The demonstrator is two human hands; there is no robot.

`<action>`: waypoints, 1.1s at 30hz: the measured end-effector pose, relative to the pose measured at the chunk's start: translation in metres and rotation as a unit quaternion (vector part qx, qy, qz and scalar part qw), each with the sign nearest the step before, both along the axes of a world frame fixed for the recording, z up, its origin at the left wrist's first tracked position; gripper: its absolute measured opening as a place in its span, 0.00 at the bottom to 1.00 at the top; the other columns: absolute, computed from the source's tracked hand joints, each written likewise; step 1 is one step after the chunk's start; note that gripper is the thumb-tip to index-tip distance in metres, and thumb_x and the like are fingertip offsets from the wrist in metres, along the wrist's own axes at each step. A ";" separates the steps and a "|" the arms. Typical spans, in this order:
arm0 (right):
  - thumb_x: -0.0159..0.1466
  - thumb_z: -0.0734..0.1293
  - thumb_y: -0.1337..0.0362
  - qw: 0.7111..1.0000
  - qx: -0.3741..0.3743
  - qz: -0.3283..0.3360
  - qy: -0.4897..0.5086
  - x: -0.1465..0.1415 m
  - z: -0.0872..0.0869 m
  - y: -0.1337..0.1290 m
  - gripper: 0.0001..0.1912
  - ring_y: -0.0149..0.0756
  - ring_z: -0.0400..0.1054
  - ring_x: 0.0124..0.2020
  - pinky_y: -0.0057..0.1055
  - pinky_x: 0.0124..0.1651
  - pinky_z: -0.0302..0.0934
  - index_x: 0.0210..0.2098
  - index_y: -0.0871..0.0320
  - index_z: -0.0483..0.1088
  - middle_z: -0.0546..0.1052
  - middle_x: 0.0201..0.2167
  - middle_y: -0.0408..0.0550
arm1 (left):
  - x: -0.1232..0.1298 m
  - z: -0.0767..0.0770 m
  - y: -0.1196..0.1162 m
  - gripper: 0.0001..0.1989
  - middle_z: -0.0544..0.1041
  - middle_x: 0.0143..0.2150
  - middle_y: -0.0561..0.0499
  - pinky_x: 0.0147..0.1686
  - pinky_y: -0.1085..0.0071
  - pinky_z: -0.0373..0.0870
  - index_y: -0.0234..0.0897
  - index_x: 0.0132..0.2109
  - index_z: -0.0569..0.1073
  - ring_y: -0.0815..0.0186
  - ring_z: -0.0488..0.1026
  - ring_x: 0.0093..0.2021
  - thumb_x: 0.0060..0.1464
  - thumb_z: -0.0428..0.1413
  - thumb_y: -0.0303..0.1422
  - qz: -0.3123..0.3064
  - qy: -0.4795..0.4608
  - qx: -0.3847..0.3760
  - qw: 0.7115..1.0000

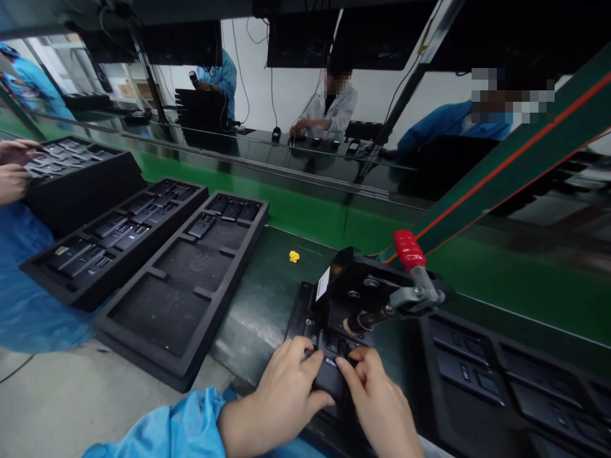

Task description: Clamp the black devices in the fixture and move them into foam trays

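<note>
A small black device (329,376) with white lettering lies in the base of a black clamp fixture (353,286) in front of me. The fixture has a lever with a red grip (409,249). My left hand (286,388) grips the device from its left side, thumb at the lower edge and fingers on top. My right hand (377,394) holds its right side between bent fingers and thumb. Part of the device is hidden under my fingers.
Left of the fixture lie yellow bits (294,256) and a foam tray (191,318) with several black devices at its far end. Another filled tray (119,235) is beyond it. A person's hands (16,168) are far left. More devices fill a right tray (429,381).
</note>
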State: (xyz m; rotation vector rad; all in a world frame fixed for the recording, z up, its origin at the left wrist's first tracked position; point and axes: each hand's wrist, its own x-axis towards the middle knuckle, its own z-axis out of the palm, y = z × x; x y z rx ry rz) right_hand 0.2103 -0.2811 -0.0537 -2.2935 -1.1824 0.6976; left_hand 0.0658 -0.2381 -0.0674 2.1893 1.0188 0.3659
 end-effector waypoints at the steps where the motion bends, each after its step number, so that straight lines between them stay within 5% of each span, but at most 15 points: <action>1: 0.49 0.49 0.42 1.000 -0.005 -0.001 -0.006 0.000 0.000 0.000 0.20 0.50 0.67 0.22 0.36 0.26 0.53 0.29 0.51 0.53 0.63 0.15 0.41 | 0.000 -0.002 -0.001 0.24 0.70 0.48 0.46 0.48 0.62 0.69 0.38 0.48 0.71 0.57 0.68 0.46 0.42 0.65 0.36 -0.001 -0.003 0.046 0.999; 6: 0.49 0.51 0.43 1.000 -0.019 0.008 -0.023 0.009 0.001 0.000 0.19 0.45 0.64 0.19 0.32 0.23 0.50 0.27 0.52 0.52 0.61 0.13 0.40 | 0.001 -0.018 -0.013 0.15 0.73 0.48 0.49 0.40 0.63 0.71 0.37 0.45 0.71 0.59 0.70 0.43 0.52 0.57 0.38 -0.033 -0.071 0.288 0.954; 11: 0.51 0.54 0.44 0.999 -0.005 0.020 -0.039 0.025 0.006 -0.004 0.18 0.36 0.61 0.16 0.29 0.23 0.52 0.24 0.53 0.53 0.60 0.12 0.37 | 0.004 -0.029 -0.024 0.15 0.76 0.46 0.52 0.47 0.63 0.68 0.34 0.43 0.72 0.59 0.68 0.51 0.58 0.48 0.40 -0.061 -0.134 0.395 0.907; 15: 0.56 0.54 0.47 0.994 0.024 0.047 -0.091 0.033 0.007 -0.005 0.17 0.34 0.63 0.17 0.27 0.22 0.55 0.26 0.54 0.62 0.65 0.14 0.39 | 0.004 -0.029 -0.025 0.13 0.77 0.45 0.52 0.45 0.63 0.69 0.36 0.42 0.73 0.61 0.70 0.49 0.58 0.48 0.37 -0.045 -0.130 0.412 0.901; 20: 0.63 0.50 0.61 0.950 0.093 0.133 -0.267 0.034 -0.009 -0.012 0.21 0.34 0.70 0.25 0.26 0.24 0.61 0.40 0.54 0.73 0.75 0.31 0.47 | 0.004 -0.033 -0.023 0.12 0.76 0.46 0.54 0.46 0.63 0.69 0.38 0.43 0.73 0.62 0.70 0.50 0.57 0.48 0.35 -0.044 -0.128 0.407 0.903; 27: 0.61 0.52 0.74 0.870 0.110 0.202 -0.436 0.022 -0.021 -0.021 0.23 0.30 0.64 0.20 0.24 0.21 0.56 0.48 0.53 0.71 0.68 0.21 0.44 | 0.002 -0.044 -0.025 0.13 0.75 0.48 0.50 0.48 0.61 0.68 0.37 0.46 0.72 0.60 0.67 0.53 0.53 0.52 0.32 -0.064 -0.117 0.386 0.913; 33: 0.63 0.51 0.69 0.887 0.142 0.203 -0.390 0.038 -0.009 -0.018 0.21 0.32 0.68 0.22 0.25 0.18 0.58 0.43 0.58 0.73 0.74 0.26 0.46 | 0.003 -0.042 -0.024 0.12 0.76 0.47 0.50 0.48 0.62 0.69 0.37 0.45 0.73 0.61 0.68 0.52 0.55 0.51 0.33 -0.058 -0.126 0.383 0.913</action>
